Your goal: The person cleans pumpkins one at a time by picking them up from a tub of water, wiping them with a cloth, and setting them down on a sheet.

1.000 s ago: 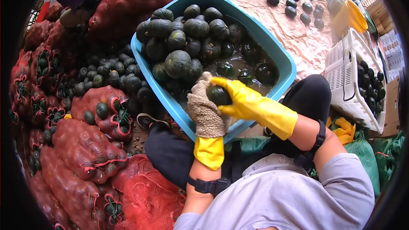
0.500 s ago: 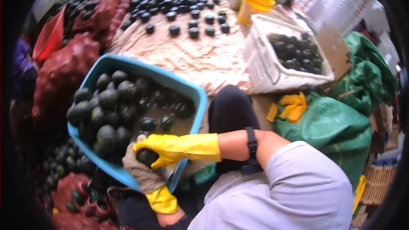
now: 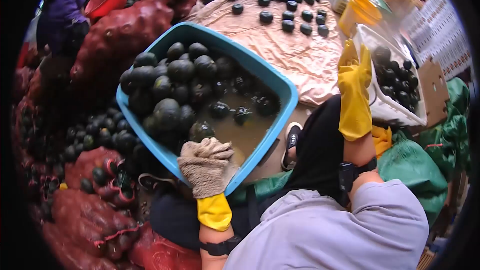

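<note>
My left hand (image 3: 207, 170), in a yellow glove covered by a rough beige cloth or mitt, rests at the near rim of a blue tub (image 3: 289, 115). A dark green fruit (image 3: 201, 131) lies just beyond it. The cloth hides its fingers. The tub holds piled dark green round fruits (image 3: 181, 71) and murky water (image 3: 240, 137). My right hand (image 3: 355, 87), in a long yellow glove, is raised beside the white crate (image 3: 361, 34), fingers pointing up and apart, holding nothing. One blurred fruit (image 3: 381, 55) shows at the crate's upper end, above darker ones.
Many dark fruits (image 3: 266, 17) lie on a pinkish sheet (image 3: 250, 35) beyond the tub. Red net sacks (image 3: 122, 30) and a person in purple (image 3: 65, 15) are at the left. A yellow bucket (image 3: 361, 12) stands behind the crate; green sacks (image 3: 415, 170) lie right.
My right hand has left the cloth and the fruit it held, moving right and up to the crate, and has opened. The view has shifted, so the tub appears further right.
</note>
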The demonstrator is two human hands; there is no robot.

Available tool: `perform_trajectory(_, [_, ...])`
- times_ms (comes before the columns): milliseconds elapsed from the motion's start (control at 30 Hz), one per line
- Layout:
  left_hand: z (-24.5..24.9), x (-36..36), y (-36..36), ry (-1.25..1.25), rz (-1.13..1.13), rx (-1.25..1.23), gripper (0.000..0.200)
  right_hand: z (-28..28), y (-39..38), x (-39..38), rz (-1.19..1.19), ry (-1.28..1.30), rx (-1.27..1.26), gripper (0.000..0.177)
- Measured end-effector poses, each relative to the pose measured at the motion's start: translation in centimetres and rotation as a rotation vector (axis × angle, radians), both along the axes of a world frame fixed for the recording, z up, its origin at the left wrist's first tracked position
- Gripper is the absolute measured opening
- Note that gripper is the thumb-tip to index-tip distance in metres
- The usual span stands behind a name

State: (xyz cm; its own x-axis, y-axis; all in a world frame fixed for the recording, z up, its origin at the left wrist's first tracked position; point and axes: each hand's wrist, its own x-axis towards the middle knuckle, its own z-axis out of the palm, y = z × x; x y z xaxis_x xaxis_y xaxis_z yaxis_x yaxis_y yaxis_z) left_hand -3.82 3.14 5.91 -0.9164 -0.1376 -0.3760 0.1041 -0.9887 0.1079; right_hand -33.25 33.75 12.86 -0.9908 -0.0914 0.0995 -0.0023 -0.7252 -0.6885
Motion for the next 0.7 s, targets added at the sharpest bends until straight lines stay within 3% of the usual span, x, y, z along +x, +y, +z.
perform_trajectory(67, [0.0,-0.1,0.1,-0.020,0.001,0.021,0.029,-2.4,-3.1,0.1,0.069,0.142,0.215,0.038])
perform_trajectory(100, [0.3,-0.3,0.3,-0.079,0.007,-0.050,0.029,-4.4,-4.8,0.1,0.128,0.358,0.501,0.037])
perform_trajectory(133, [0.0,-0.2,0.2,-0.058,0.004,0.002,0.028,-4.2,-4.0,-1.0,-0.010,0.805,1.172,0.040])
perform_trajectory(167, [-0.7,-0.3,0.1,-0.037,0.000,0.054,0.028,2.2,-12.2,8.4,0.537,0.326,1.073,0.048])
perform_trajectory(200, [-1.9,-0.4,-0.2,-0.015,-0.005,0.106,0.028,-1.2,-15.3,7.9,0.624,0.348,1.355,0.057])
perform_trajectory(233, [-5.2,-0.6,-0.8,0.085,0.016,-0.089,0.026,-4.6,-18.5,7.5,0.733,0.404,1.633,0.066])
perform_trajectory(300, [-6.8,-0.7,-1.3,0.067,-0.025,-0.694,0.029,-11.0,-22.8,7.7,0.770,0.505,1.860,0.082])
perform_trajectory(333, [-4.6,-1.1,-0.6,0.021,0.000,-0.694,0.032,-12.6,-24.0,9.1,0.683,0.551,1.940,0.088])
perform_trajectory(367, [-2.4,-1.4,0.3,-0.027,0.025,-0.694,0.034,-13.9,-25.0,9.1,0.666,0.511,1.891,0.092])
perform_trajectory(433, [-6.2,-1.3,-0.5,-0.157,-0.034,-1.106,0.030,-14.8,-23.9,8.4,0.696,0.462,1.757,0.086])
perform_trajectory(467, [-6.4,-1.4,-0.9,0.045,0.073,-0.329,0.026,-14.8,-23.5,7.0,0.766,0.411,1.701,0.085])
perform_trajectory(500, [-6.6,-1.4,-1.1,0.122,0.068,-0.229,0.024,-14.7,-22.9,5.7,0.859,0.276,1.538,0.083])
perform_trajectory(533, [-6.3,-1.2,-1.1,0.199,0.061,-0.127,0.023,-14.7,-21.7,5.2,0.942,0.051,1.156,0.076])
perform_trajectory(567, [-5.8,-1.1,-1.1,0.275,0.050,-0.025,0.021,-12.3,-20.7,5.4,1.040,-0.115,0.965,0.071])
perform_trajectory(600, [-4.6,-1.3,-0.8,0.060,0.074,-0.208,0.018,-8.9,-19.7,6.2,1.121,-0.280,0.768,0.067])
perform_trajectory(667, [-1.5,-2.0,0.4,-0.379,0.117,-0.572,0.014,-7.7,-18.2,8.0,1.094,-0.549,0.387,0.062])
perform_trajectory(700, [-0.4,-2.2,0.9,-0.455,0.075,-0.946,0.020,-7.2,-17.4,9.3,1.069,-0.677,0.188,0.059])
